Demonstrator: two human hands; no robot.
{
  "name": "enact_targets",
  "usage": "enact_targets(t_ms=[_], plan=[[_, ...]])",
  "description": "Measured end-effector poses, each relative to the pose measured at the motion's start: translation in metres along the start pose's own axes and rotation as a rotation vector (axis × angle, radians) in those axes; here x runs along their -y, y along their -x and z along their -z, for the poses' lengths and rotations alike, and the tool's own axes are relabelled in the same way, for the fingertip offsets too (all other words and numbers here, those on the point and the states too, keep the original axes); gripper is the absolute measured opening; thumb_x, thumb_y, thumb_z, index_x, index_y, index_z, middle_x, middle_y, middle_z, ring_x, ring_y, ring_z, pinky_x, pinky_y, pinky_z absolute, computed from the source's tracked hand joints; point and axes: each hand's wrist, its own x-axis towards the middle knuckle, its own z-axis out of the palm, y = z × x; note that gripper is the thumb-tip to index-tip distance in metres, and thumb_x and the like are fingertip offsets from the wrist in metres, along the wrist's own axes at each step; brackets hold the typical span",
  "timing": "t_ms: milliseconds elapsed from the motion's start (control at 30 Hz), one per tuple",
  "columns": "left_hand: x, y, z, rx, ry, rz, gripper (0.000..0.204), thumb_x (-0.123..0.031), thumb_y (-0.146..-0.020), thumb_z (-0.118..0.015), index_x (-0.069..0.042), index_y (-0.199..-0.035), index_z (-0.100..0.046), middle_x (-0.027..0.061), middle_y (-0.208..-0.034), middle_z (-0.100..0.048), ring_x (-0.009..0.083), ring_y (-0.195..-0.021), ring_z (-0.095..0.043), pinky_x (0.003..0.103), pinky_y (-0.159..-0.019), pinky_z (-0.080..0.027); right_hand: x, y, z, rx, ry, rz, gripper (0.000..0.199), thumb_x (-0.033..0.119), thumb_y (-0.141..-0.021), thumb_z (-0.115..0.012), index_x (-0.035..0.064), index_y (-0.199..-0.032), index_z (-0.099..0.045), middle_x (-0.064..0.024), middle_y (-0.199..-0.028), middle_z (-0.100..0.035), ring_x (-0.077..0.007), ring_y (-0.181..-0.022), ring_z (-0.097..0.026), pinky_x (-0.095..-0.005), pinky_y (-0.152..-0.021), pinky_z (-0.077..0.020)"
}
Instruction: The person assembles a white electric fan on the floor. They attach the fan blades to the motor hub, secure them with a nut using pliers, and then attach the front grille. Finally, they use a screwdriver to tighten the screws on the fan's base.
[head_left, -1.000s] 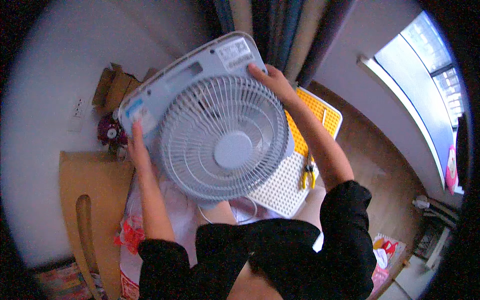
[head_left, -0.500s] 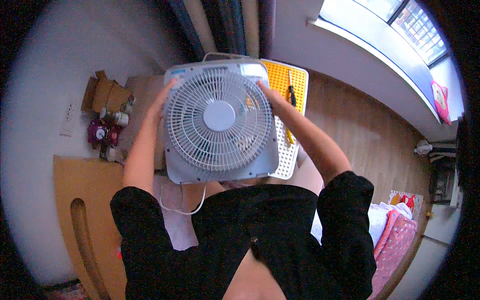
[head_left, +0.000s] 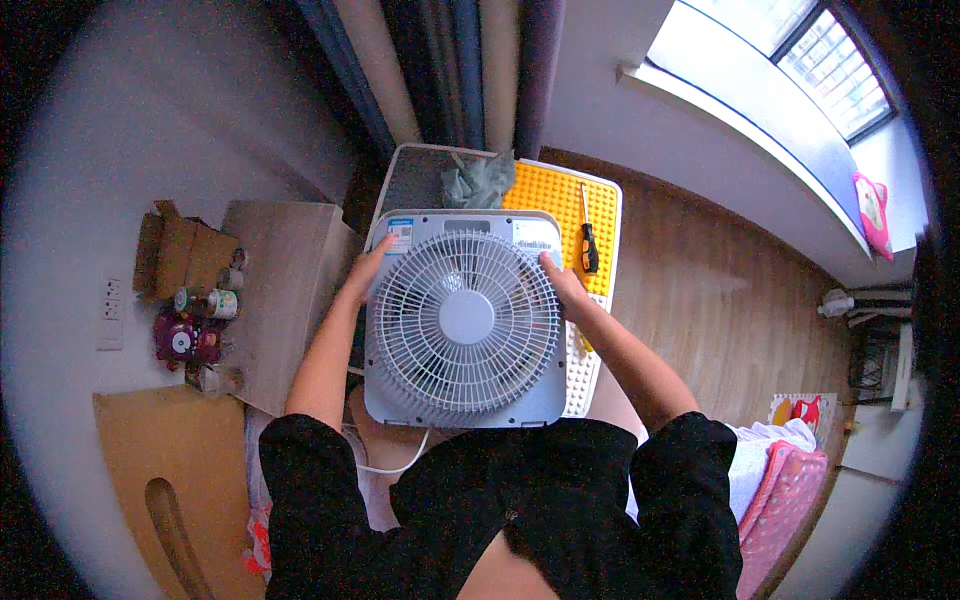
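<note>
One box fan (head_left: 466, 320), one screwdriver (head_left: 588, 238), two hands (head_left: 362, 275).

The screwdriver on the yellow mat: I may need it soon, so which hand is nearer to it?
Right. The right hand grips the fan's right edge, just beside the screwdriver; the left hand is across the fan.

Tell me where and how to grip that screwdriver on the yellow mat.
Grip the screwdriver by its thick black handle, from above. It lies flat and free on the yellow mat, the thin shaft pointing away, handle end nearest the right hand.
</note>
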Motion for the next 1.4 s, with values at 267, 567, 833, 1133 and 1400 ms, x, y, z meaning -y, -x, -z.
enact_targets(t_ms=[267,567,833,1133,1400], plan=[[0.008,-0.011,-0.012,-0.249,-0.387,-0.035,0.083,-0.062,-0.069,-0.061,0.009,-0.111,-0.053,0.0196,-0.104,-0.060,0.0285,-0.095,-0.058,0.037,-0.080,-0.046,-0.006,0.006,0.007,-0.050,0.096,0.036,0.071,0.058,-0.082,-0.044,-0.0085,-0.105,-0.056,-0.0196,-0.097,-0.061,-0.0266,-0.090,-0.061,-0.0357,-0.077,-0.0460],[0.018,-0.001,-0.005,-0.331,-0.733,-0.220,0.076,-0.058,-0.081,-0.050,0.007,-0.119,-0.047,0.0220,-0.111,-0.056,0.0253,-0.101,-0.055,0.031,-0.086,-0.042,-0.003,0.055,0.017,-0.233,0.476,0.305,0.047,0.038,-0.085,-0.051,-0.0051,-0.105,-0.052,-0.0247,-0.090,-0.061,-0.0339,-0.084,-0.061,-0.0397,-0.075,-0.0463],[0.070,0.145,0.015,-0.324,-0.545,-0.273,0.035,-0.014,-0.091,-0.046,0.000,-0.123,-0.047,0.0132,-0.115,-0.057,0.0185,-0.105,-0.054,0.028,-0.091,-0.039,-0.016,0.133,0.007,-0.276,0.603,0.407,0.027,0.024,-0.086,-0.056,-0.0020,-0.083,-0.051,-0.0139,-0.068,-0.058,-0.0221,-0.062,-0.057,-0.0338,-0.058,-0.0452],[0.097,0.207,-0.009,-0.370,-0.211,-0.281,0.039,-0.006,-0.089,-0.048,-0.002,-0.128,-0.043,0.0122,-0.124,-0.051,0.0169,-0.110,-0.048,0.027,-0.093,-0.036,-0.028,0.161,-0.015,-0.338,0.205,0.453,0.014,0.016,-0.092,-0.046,0.0025,-0.088,-0.047,-0.0019,-0.075,-0.049,-0.0094,-0.069,-0.045,-0.0233,-0.064,-0.0391],[0.092,0.202,-0.010,-0.365,-0.211,-0.446,0.038,-0.004,-0.088,-0.048,0.004,-0.125,-0.042,0.0145,-0.124,-0.049,0.0211,-0.114,-0.046,0.032,-0.097,-0.034,-0.052,0.150,-0.006,-0.298,0.065,0.414,0.011,0.013,-0.092,-0.044,0.0021,-0.093,-0.047,-0.0024,-0.084,-0.050,-0.0093,-0.077,-0.048,-0.0221,-0.072,-0.0398]])
